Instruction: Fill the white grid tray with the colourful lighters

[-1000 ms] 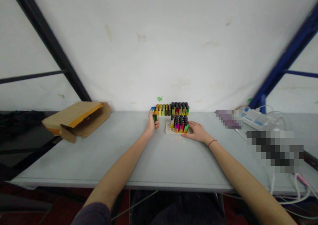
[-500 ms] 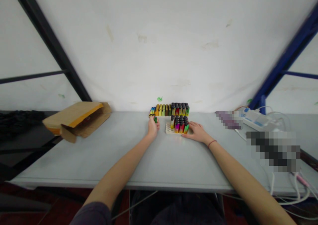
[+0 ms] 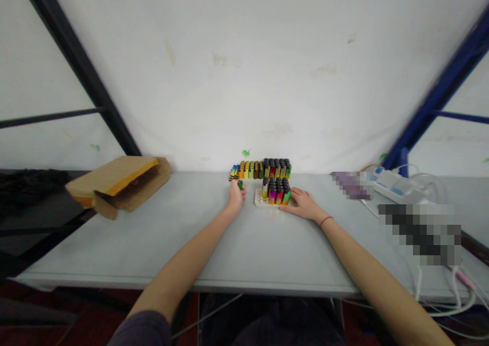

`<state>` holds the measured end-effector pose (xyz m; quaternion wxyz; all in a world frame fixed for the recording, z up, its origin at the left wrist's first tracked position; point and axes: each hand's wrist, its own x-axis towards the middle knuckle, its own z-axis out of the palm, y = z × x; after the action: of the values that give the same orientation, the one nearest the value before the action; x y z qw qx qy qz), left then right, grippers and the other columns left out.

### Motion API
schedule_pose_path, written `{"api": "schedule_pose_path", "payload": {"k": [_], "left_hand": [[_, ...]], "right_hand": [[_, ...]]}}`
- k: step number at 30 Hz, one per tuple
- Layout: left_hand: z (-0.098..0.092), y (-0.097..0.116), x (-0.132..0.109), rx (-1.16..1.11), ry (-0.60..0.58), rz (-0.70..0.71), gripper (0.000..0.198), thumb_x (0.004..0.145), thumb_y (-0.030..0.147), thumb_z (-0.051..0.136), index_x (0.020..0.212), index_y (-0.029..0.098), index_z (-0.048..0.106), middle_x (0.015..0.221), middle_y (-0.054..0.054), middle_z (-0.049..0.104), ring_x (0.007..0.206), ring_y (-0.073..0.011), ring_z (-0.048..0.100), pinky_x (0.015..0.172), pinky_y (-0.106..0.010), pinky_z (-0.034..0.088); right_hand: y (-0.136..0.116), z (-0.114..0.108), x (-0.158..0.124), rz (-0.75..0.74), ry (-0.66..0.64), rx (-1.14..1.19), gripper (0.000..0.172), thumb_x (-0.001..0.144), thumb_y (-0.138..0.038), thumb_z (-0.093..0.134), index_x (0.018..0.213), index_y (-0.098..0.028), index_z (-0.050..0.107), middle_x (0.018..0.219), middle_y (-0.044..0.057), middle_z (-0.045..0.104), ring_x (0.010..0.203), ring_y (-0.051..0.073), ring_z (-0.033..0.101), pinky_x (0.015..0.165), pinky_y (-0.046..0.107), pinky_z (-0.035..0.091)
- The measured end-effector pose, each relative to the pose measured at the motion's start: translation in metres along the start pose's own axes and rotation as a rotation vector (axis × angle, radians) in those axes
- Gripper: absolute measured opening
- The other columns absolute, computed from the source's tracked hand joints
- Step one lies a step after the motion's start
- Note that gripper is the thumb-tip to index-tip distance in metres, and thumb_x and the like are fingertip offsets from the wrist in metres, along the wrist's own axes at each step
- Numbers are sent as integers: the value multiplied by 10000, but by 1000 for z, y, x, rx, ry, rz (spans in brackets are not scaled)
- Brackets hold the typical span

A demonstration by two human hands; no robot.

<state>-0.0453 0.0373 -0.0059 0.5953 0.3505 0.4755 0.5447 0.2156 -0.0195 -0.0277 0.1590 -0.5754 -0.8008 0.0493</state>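
Since the earlier frame the left hand point(image 3: 236, 196) has drawn back toward the near side, away from the far row, and the lighters at that row's left end now lean over. That hand is closed, gripping a green-topped disposable lighter point(image 3: 240, 185) upright, with only its top showing above the fingers. The right hand point(image 3: 301, 204) lies open and flat on the table point(image 3: 244, 244), its fingertips just beside the right corner of a pale pegged tray point(image 3: 261, 202). The standing lighters point(image 3: 275, 192) on the tray have dark caps and red, pink, yellow and green bodies. Farther off, a long row of lighters point(image 3: 254, 170) runs from yellow and olive bodies at left to black-capped ones at right. The step in hand looks like shifting single lighters among these groups; setting this one down would call for opening the fingers in the gap left of the tray. Well left lies an opened cardboard box point(image 3: 118, 184); well right, a power strip point(image 3: 393, 185).
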Motion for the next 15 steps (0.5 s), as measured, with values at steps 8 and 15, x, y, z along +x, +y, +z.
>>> {"api": "schedule_pose_path", "payload": {"k": [8, 15], "left_hand": [[8, -6, -8, 193, -185, 212, 314, 948, 497, 458, 813, 216, 485, 534, 65, 447, 434, -99, 381, 459, -213, 308], [8, -7, -21, 536, -366, 769, 212, 875, 384, 652, 984, 202, 663, 1015, -88, 659, 996, -223, 598, 929, -341, 474]], "right_hand": [[-3, 1, 2, 19, 27, 11, 621, 920, -644, 565, 1337, -187, 613, 1346, 166, 642, 1292, 359, 539, 1079, 510, 395], [-3, 2, 1, 20, 32, 12, 601, 919, -631, 567, 1332, -195, 607, 1356, 163, 636, 1296, 355, 536, 1084, 515, 388]]}}
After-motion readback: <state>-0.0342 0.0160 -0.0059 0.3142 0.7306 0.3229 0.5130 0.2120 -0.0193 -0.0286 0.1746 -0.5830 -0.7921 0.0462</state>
